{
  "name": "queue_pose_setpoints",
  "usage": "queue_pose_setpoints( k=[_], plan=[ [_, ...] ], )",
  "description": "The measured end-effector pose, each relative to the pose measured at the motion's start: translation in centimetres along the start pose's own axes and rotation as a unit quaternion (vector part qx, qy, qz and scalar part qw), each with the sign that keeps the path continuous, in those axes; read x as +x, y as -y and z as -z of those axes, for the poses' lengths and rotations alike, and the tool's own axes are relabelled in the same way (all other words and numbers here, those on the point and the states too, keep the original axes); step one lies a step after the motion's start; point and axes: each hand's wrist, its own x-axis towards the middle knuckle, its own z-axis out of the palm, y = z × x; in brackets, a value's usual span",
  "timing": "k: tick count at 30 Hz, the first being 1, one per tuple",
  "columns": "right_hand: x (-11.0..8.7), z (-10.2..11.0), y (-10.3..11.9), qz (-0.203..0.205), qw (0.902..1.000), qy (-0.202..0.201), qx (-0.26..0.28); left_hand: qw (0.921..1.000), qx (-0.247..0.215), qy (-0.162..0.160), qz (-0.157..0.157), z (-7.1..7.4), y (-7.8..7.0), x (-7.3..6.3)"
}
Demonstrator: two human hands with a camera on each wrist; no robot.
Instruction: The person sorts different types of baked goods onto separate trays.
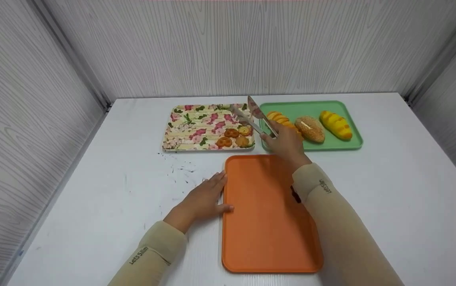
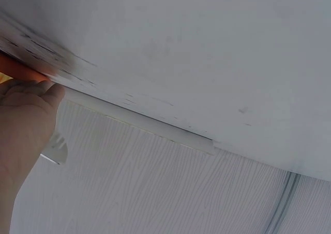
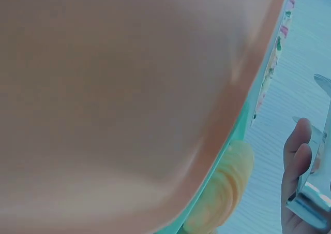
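My right hand (image 1: 287, 143) grips metal tongs (image 1: 255, 109), whose two arms are spread with nothing between them. They hover above the gap between the floral tray (image 1: 184, 135) and the green tray (image 1: 331, 145). Several small pretzels and cookies (image 1: 231, 133) lie in the floral tray's near right corner. On the green tray are a striped roll (image 1: 279, 118), partly behind my right hand, a seeded bun (image 1: 310, 133) and a yellow loaf (image 1: 336, 125). My left hand (image 1: 202, 200) rests at the left edge of the orange tray (image 1: 267, 238), thumb over its rim, fingers extended.
The trays stand on a white table (image 1: 394, 190) with dark smudges left of the orange tray. Pale wood-grain walls (image 1: 228, 47) enclose the back and sides. My right forearm (image 1: 343, 226) crosses the orange tray's right edge.
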Motion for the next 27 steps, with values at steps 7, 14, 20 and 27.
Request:
queue_pose_setpoints(
  k=[7, 14, 20, 27],
  plan=[
    [-0.2, 1.4, -1.3, -0.015, 0.9998, -0.01, 0.009, 1.0, -0.002, -0.003, 0.004, 0.0, 0.1, -0.2],
    [-0.5, 3.1, -3.4, -0.026, 0.9993, -0.024, -0.008, 1.0, 0.001, -0.001, 0.006, -0.1, 0.2, 0.0],
    [-0.9, 4.7, -5.3, -0.033, 0.9984, -0.046, -0.009, 1.0, -0.001, 0.0, 0.004, -0.1, 0.2, 0.1],
    [-1.6, 6.6, -7.1, -0.068, 0.9962, -0.054, -0.002, 1.0, 0.004, -0.002, -0.001, -0.1, 0.1, 0.2]
  ],
)
